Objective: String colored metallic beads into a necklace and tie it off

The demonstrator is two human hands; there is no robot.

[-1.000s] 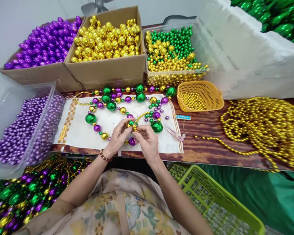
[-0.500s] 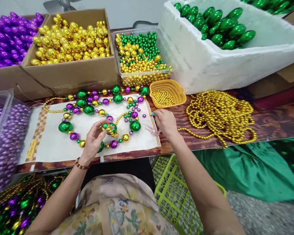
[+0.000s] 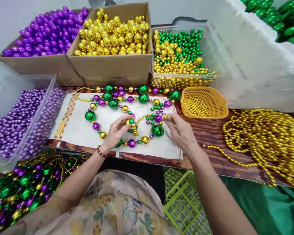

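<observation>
My left hand is closed on the end of a bead garland, pinching a gold and a green ball with a short gold bead chain looped beside them. The garland's green, purple and gold balls lie in curves over a white cloth. My right hand is closed at the cloth's right edge, with a small yellow-orange handled tool sticking out from its fingers; its kind is unclear. Loose green and purple beads lie between the hands. A thin, partly hidden metallic thing shows below the right fingers.
An orange basket of small gold beads stands beyond my right hand, near a heap of gold bead chain. Behind are cardboard boxes, a clear bin and a foam box. A tub of purple beads is at left.
The view has shifted left. My right hand has lifted the small tool from the cloth's right edge and moved left toward the beads. My left hand still pinches the garland end.
</observation>
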